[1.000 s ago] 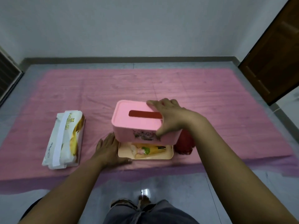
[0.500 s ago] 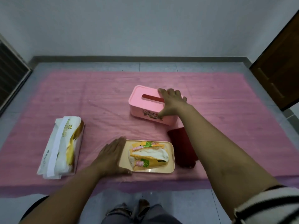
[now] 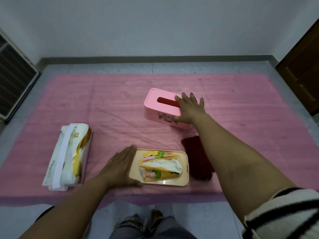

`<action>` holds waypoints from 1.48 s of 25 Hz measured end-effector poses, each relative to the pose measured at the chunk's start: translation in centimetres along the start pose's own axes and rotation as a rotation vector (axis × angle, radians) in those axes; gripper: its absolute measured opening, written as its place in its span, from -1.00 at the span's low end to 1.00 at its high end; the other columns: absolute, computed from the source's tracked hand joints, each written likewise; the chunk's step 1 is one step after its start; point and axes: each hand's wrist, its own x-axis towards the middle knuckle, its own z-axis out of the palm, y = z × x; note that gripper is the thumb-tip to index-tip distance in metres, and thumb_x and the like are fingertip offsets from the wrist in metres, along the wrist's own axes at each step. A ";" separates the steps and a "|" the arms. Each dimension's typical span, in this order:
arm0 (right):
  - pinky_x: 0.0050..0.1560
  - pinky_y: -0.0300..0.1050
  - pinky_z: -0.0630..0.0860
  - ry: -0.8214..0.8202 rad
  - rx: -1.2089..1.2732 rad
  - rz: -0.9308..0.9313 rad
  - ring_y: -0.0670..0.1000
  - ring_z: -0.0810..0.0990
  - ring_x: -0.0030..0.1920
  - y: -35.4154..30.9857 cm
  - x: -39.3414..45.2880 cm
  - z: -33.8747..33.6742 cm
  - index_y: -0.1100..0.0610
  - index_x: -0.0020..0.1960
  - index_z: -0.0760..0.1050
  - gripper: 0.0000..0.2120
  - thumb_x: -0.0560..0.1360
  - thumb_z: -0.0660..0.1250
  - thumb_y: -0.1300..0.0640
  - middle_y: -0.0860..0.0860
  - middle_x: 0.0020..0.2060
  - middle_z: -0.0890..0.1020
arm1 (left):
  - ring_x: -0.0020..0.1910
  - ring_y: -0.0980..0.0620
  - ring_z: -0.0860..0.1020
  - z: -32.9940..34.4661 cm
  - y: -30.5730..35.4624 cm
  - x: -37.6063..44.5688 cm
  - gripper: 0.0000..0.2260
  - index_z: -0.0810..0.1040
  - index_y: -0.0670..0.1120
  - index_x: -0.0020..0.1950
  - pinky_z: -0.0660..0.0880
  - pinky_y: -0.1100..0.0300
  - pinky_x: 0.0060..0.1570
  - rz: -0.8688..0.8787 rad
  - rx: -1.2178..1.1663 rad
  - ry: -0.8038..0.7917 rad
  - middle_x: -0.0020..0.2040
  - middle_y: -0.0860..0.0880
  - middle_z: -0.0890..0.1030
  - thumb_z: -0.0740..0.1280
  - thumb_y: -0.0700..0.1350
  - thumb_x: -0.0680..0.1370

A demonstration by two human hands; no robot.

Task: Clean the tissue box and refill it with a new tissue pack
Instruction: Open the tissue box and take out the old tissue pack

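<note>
The pink tissue box cover (image 3: 155, 107) stands on the pink mat (image 3: 112, 109), right of centre and far from me. My right hand (image 3: 189, 107) lies on its right end, fingers spread over the top and thumb against the front face. The cream base tray (image 3: 185, 169) sits near the mat's front edge with a mostly used yellow tissue pack (image 3: 160, 165) in it. My left hand (image 3: 120, 168) rests flat on the mat against the tray's left side. A full white and gold tissue pack (image 3: 69, 154) lies to the left.
A dark red cloth (image 3: 196, 156) lies right of the tray, partly under my right forearm. A slatted vent (image 3: 13, 75) is at far left and a brown door (image 3: 303, 66) at far right. My knees (image 3: 146, 228) are at the bottom edge.
My right hand lifted the pink cover off the base, carried it away from me to the right and set it on the mat. Its fingers have now spread. My left hand stayed by the tray.
</note>
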 end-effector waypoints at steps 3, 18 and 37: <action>0.44 0.40 -0.17 0.083 0.048 -0.005 0.14 -0.14 0.56 -1.1 -1.9 0.9 0.00 0.53 0.02 -0.12 0.38 0.29 -0.32 0.02 0.57 -0.03 | 0.61 0.01 -0.17 -0.4 0.4 -0.1 0.46 -0.31 -0.13 0.58 -0.08 0.08 0.57 -0.005 0.008 -0.015 0.62 -0.07 -0.23 -0.20 0.72 -0.14; 0.13 0.10 0.47 0.235 0.468 0.311 0.26 0.51 0.15 -7.1 -17.1 7.2 0.11 0.22 0.46 -0.63 0.57 0.14 -0.11 0.20 0.16 0.51 | 0.39 -0.23 0.36 -0.4 6.1 -2.3 -0.39 0.32 -0.17 0.49 0.30 0.04 0.40 -0.209 -0.646 0.457 0.39 -0.26 0.37 0.26 0.18 0.57; 0.10 -0.04 0.41 0.117 0.759 0.064 0.22 0.54 0.19 -16.8 -4.5 1.9 0.17 0.23 0.47 -0.63 0.60 0.11 -0.06 0.20 0.17 0.60 | 0.00 -0.31 0.66 -2.8 -3.1 5.3 0.07 0.51 -0.01 0.29 0.65 -0.13 -0.10 -0.563 -1.795 0.541 0.23 -0.16 0.62 0.13 0.70 0.04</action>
